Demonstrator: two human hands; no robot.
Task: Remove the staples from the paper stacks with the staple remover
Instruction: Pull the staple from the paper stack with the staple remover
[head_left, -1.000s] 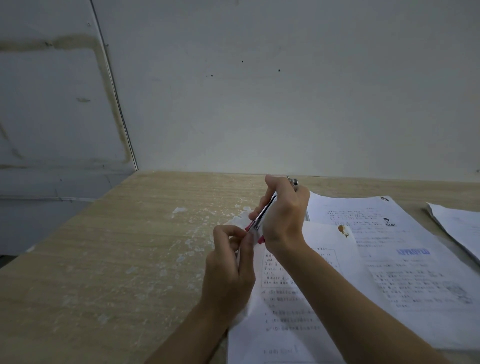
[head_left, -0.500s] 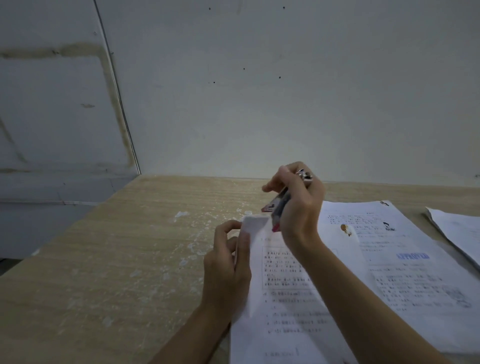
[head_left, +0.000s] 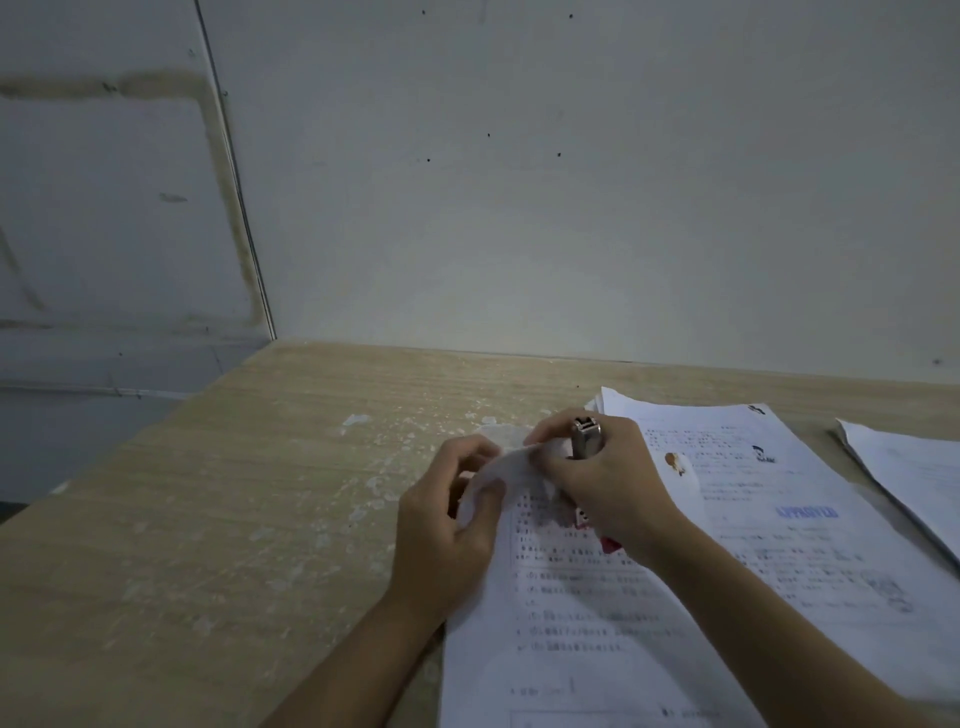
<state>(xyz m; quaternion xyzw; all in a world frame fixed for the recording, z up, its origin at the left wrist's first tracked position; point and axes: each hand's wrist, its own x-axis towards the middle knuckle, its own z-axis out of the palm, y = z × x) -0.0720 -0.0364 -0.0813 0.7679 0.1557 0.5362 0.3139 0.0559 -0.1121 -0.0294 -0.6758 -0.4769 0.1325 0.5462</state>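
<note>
Head view: the fingers (head_left: 543, 457) of the right hand (head_left: 608, 483) are closed around the staple remover (head_left: 586, 439). Its metal end shows above the knuckles, and a small red part shows under the wrist. The thumb and first finger of this hand also pinch the top left corner of the near paper stack (head_left: 571, 613), which is curled up from the bench (head_left: 234, 493). The fingers (head_left: 485, 491) of the left hand (head_left: 447, 525) grasp the same curled corner from the left side, with the thumb on top of the sheet. Whether a staple is in this corner I cannot tell. The stack lies flat toward the viewer. Behind it, partly covered, lies a second printed stack (head_left: 779, 493), and a third stack (head_left: 909, 467) lies near the right edge. No container is on the bench.
</note>
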